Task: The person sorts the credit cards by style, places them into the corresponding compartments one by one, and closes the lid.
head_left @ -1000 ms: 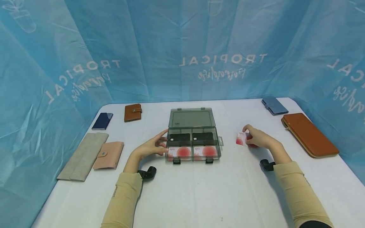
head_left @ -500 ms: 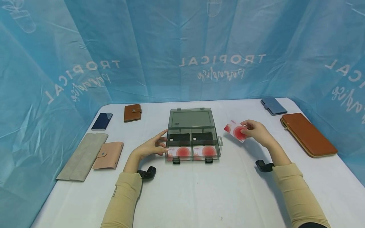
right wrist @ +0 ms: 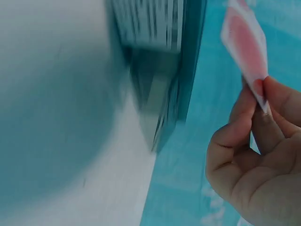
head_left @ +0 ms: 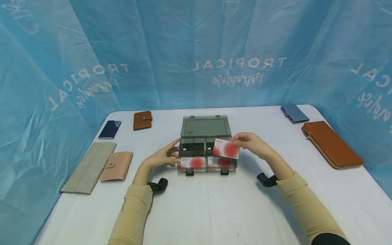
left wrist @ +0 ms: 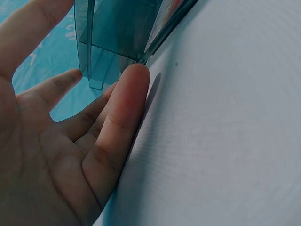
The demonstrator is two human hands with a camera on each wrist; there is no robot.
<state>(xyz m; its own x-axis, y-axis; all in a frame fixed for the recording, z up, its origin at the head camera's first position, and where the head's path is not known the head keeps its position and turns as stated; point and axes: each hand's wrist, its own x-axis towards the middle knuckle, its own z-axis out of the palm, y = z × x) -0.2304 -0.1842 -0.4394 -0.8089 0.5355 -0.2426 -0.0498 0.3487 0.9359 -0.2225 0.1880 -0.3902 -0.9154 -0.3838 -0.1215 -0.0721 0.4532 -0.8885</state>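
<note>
A translucent green divided box [head_left: 206, 126] lies with its lid folded back on the white table. Black cards [head_left: 193, 147] fill its upper compartments, and white cards with red circles [head_left: 196, 163] lie in the lower ones. My left hand [head_left: 163, 156] touches the box's left side with spread fingers; in the left wrist view the thumb [left wrist: 124, 103] is straight at its lower edge. Above the right half of the box, my right hand [head_left: 252, 144] pinches a red-and-white card [head_left: 225, 148] by its right edge. That card hides part of the right black card.
At left lie a navy card holder [head_left: 109, 129], a brown snap wallet [head_left: 142, 120], a grey sleeve [head_left: 88, 168] and a pink wallet [head_left: 117, 166]. A blue wallet [head_left: 294, 113] and a brown zip wallet [head_left: 332, 144] lie at right. Blue curtain [head_left: 196, 51] surrounds the table.
My right hand has lifted the red-and-white card off the table at right and carried it leftward over the box. My left hand has stayed against the box.
</note>
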